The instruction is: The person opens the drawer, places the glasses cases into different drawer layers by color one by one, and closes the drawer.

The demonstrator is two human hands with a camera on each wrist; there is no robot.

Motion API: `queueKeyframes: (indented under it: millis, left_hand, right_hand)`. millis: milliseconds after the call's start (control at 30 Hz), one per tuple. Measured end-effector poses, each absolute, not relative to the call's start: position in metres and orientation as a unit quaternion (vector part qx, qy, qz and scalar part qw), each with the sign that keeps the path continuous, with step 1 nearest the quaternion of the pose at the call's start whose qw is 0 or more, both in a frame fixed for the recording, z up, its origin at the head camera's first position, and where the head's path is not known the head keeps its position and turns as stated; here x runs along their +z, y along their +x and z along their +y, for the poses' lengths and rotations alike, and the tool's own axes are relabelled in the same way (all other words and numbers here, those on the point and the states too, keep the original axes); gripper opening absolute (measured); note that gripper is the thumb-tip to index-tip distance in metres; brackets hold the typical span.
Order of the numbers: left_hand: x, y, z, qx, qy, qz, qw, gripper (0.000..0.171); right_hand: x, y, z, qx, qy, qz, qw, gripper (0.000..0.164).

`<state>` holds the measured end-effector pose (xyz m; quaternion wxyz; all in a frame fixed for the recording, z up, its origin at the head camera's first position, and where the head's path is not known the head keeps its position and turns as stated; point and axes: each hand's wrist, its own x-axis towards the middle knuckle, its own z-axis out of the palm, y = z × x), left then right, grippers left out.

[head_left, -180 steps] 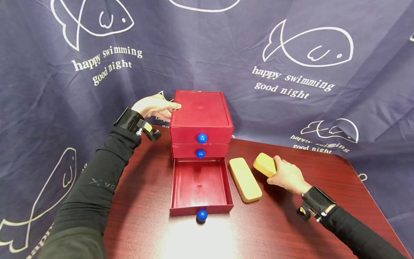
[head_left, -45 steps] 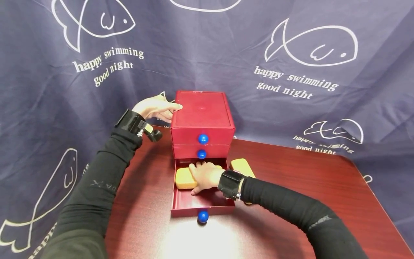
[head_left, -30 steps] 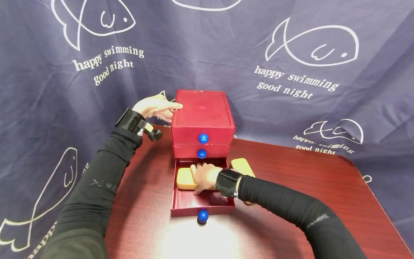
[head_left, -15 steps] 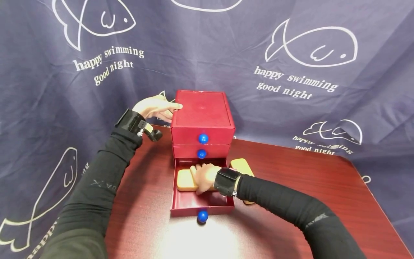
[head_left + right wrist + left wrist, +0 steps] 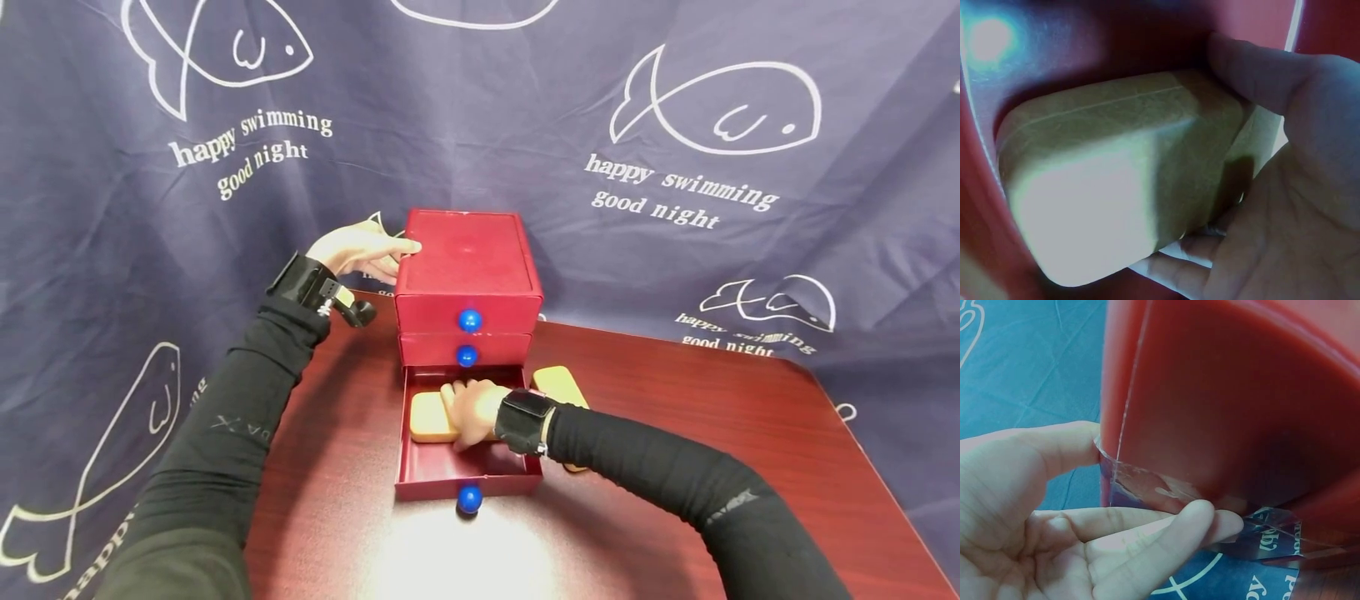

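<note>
A red desktop drawer cabinet (image 5: 467, 250) stands on the table with its bottom drawer (image 5: 427, 473) pulled out. In that drawer a yellow rounded block (image 5: 432, 417) lies crosswise. My right hand (image 5: 476, 412) grips it from above, thumb along one long side and fingers along the other in the right wrist view; the hand covers its right part. My left hand (image 5: 356, 247) touches the cabinet's left side, thumb at the top edge, other fingers extended beside the wall (image 5: 1197, 406). A second yellow block (image 5: 557, 382) lies right of the drawer, partly hidden by my right forearm.
Two upper drawers with blue knobs (image 5: 470, 321) are closed. The pulled-out drawer's blue knob (image 5: 469, 499) points toward me. A dark curtain (image 5: 540, 133) with white fish drawings hangs behind the brown table (image 5: 712, 400).
My right hand has carried the yellow block from above the table at right into the bottom drawer. Lately the block has shifted only slightly there. My left hand stays put.
</note>
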<state>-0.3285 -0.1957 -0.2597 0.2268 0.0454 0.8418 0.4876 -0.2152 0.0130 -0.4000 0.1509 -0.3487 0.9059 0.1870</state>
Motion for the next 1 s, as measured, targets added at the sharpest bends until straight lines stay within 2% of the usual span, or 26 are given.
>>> queueKeyframes:
  millis: [367, 600, 867, 1000]
  left_hand:
    - [-0.262, -0.329, -0.197, 0.479, 0.048, 0.847, 0.228, 0.056]
    - [-0.262, -0.329, -0.196, 0.476, 0.044, 0.85, 0.222, 0.056]
    - [-0.26, -0.328, -0.196, 0.48, 0.043, 0.846, 0.227, 0.06]
    - [-0.259, -0.327, -0.196, 0.478, 0.041, 0.848, 0.224, 0.059]
  right_hand:
    - [-0.4, -0.217, 0.018, 0.173, -0.355, 0.909, 0.136, 0.068]
    - [-0.39, -0.22, 0.029, 0.161, -0.35, 0.91, 0.155, 0.071]
    - [-0.375, -0.222, 0.049, 0.153, -0.348, 0.908, 0.178, 0.054]
    - [-0.364, -0.224, 0.06, 0.133, -0.346, 0.91, 0.185, 0.054]
